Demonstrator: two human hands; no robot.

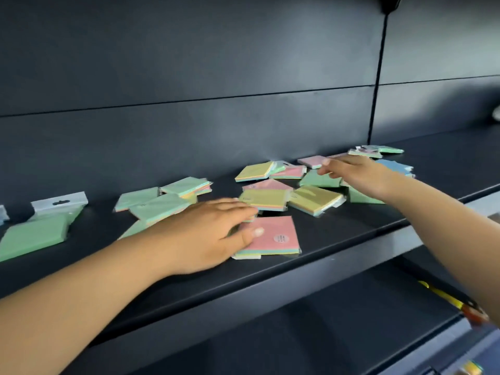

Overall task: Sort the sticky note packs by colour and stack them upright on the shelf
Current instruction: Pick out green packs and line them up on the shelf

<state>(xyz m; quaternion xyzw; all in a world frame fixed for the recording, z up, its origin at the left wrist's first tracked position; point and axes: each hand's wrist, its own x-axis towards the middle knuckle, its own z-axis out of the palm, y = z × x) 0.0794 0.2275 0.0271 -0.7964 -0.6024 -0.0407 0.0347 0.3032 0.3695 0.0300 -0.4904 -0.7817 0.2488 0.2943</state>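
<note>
Sticky note packs lie flat and mixed across the dark shelf, green ones toward the left of the frame, pink, yellow and blue ones jumbled at centre and right. None stands upright; sorting appears to be at an early stage.

Advice for the step in hand: gather one colour at a time, square the edges, then set the group on edge against the back panel.

The left hand, at centre frame, lies palm down with fingers extended, thumb resting on the pink pack. The right hand, right of centre, reaches across the jumble, fingers extended toward a pink pack at the back; actual grip cannot be told.
</note>
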